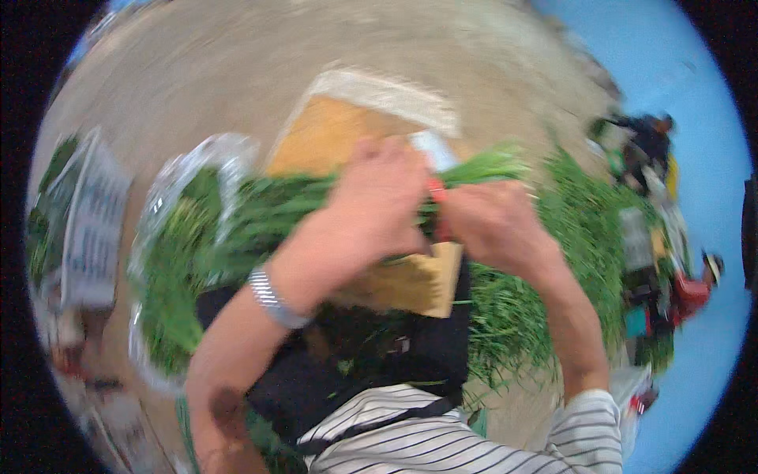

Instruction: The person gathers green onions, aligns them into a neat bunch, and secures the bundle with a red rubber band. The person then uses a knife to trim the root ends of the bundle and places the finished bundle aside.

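A bundle of long green leafy stalks (284,201) lies crosswise before me, over an orange-yellow board (320,133). My left hand (385,189), with a silver band on its wrist, is closed over the bundle near its pale cut ends (488,163). My right hand (494,222) has its fingers curled at a red strip (438,192), probably tape, between the two hands, beside the pale ends. A white and pale blue piece (433,148) shows just behind the strip. Motion blur hides the fingertips.
A clear plastic bag (142,255) with green stalks is at the left, beyond it a white crate (95,225) of greens. A large heap of loose greens (515,314) lies at the right. A black apron (379,349) covers my lap. Other people (648,148) are at the far right.
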Available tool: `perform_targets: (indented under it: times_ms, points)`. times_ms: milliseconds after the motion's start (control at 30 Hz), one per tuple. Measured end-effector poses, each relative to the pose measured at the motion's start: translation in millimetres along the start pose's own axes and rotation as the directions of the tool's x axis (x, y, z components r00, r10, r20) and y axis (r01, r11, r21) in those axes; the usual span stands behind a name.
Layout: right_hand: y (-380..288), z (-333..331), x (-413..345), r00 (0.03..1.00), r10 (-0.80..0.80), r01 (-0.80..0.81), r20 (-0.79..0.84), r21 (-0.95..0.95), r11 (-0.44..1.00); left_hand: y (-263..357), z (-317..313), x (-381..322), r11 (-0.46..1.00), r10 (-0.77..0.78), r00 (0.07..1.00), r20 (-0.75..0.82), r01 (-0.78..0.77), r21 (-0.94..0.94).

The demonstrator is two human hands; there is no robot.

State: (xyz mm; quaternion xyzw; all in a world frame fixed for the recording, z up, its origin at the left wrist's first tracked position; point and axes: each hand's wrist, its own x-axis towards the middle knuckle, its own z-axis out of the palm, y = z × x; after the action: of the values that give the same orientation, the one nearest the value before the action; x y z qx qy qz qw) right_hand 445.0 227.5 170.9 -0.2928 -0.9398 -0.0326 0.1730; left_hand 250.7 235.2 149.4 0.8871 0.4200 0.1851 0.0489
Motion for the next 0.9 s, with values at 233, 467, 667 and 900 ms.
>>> perform_targets:
  times_ms: [233,467,667,900]
  points:
    - [11.4,-22.4,-7.9,0.984,0.027,0.013,0.176,-0.223,0.975,18.3,32.6,17.2,0.86,-0.215,0.967,0.137,0.254,-0.442]
    - [-14.9,-30.0,-19.1,0.975,-0.143,0.127,-0.169,-0.104,0.986,-2.8,13.2,-30.2,0.49,-0.246,0.935,0.254,0.346,-0.8]
    - [-22.2,1.0,-17.3,0.991,0.065,-0.056,-0.117,0.075,0.996,18.1,74.6,-66.5,-0.017,-0.335,0.901,0.277,0.288,-0.957]
    - [-33.7,7.4,-7.0,0.857,0.471,-0.245,-0.207,0.642,0.727,48.7,49.0,-64.5,0.336,-0.668,0.731,-0.139,0.129,-0.933]
